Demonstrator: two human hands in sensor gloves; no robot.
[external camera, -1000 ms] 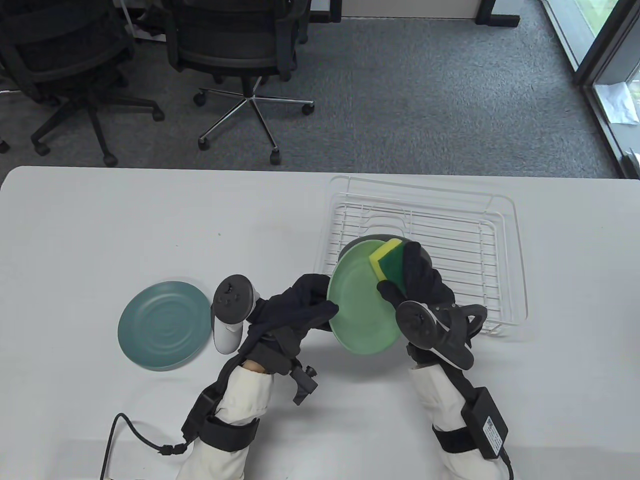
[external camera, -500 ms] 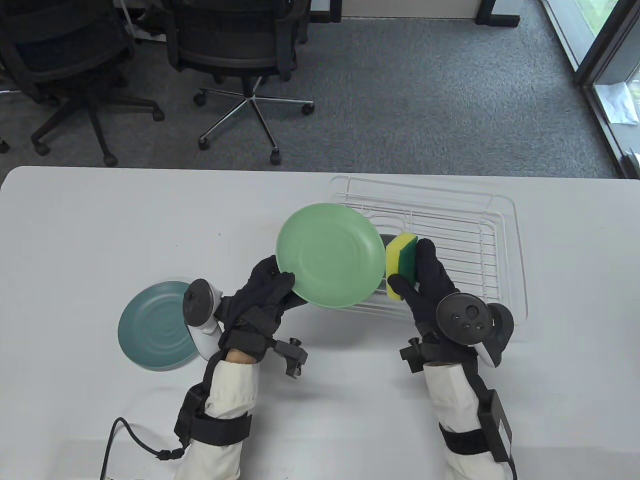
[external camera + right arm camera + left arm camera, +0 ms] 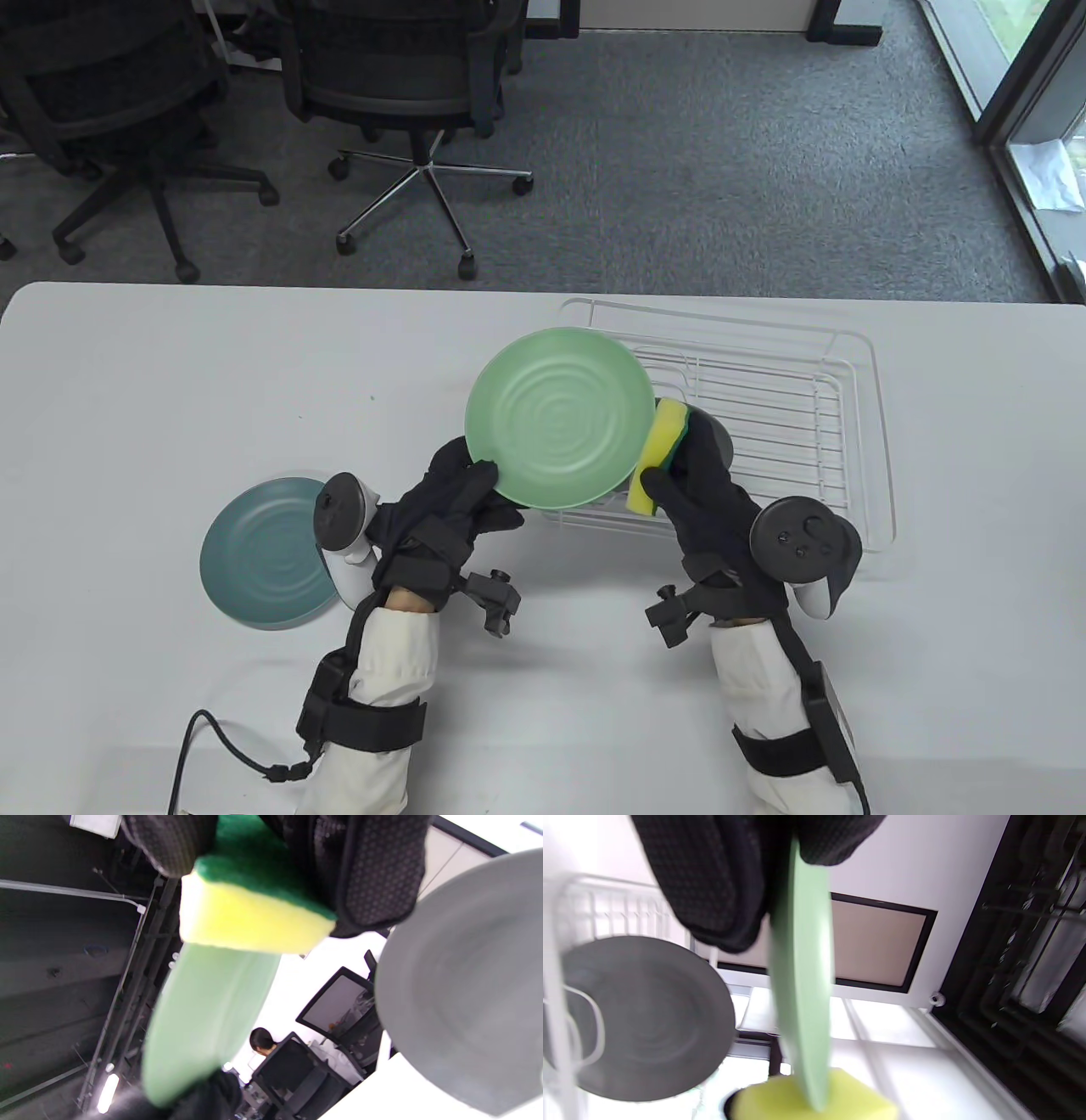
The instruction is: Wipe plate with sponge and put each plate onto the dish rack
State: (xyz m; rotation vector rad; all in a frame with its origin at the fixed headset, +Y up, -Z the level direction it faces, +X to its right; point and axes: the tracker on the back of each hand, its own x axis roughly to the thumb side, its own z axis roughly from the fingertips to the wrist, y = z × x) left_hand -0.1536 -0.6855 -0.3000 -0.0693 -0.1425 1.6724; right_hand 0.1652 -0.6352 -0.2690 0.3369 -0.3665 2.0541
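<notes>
My left hand [image 3: 482,480] pinches the lower left rim of a light green plate [image 3: 560,420] and holds it tilted above the table, ringed face up. My right hand [image 3: 672,477] grips a yellow and green sponge [image 3: 655,454], whose yellow side meets the plate's right rim. In the left wrist view the green plate [image 3: 801,984] is edge-on under my fingers [image 3: 712,878], with the sponge [image 3: 814,1099] at its far end. In the right wrist view the sponge [image 3: 250,912] sits on the green plate [image 3: 203,1014]. A grey plate [image 3: 645,1018] stands in the white wire dish rack [image 3: 848,424].
A teal plate [image 3: 263,552] lies flat on the white table [image 3: 170,382] left of my left wrist. The grey plate [image 3: 466,984] is close to the right of the sponge. Office chairs stand on the carpet beyond the table's far edge.
The left hand lifted the green plate away from the sponge, up and to the left, and turned it face up. The right hand has since brought the sponge back against the plate's right rim.
</notes>
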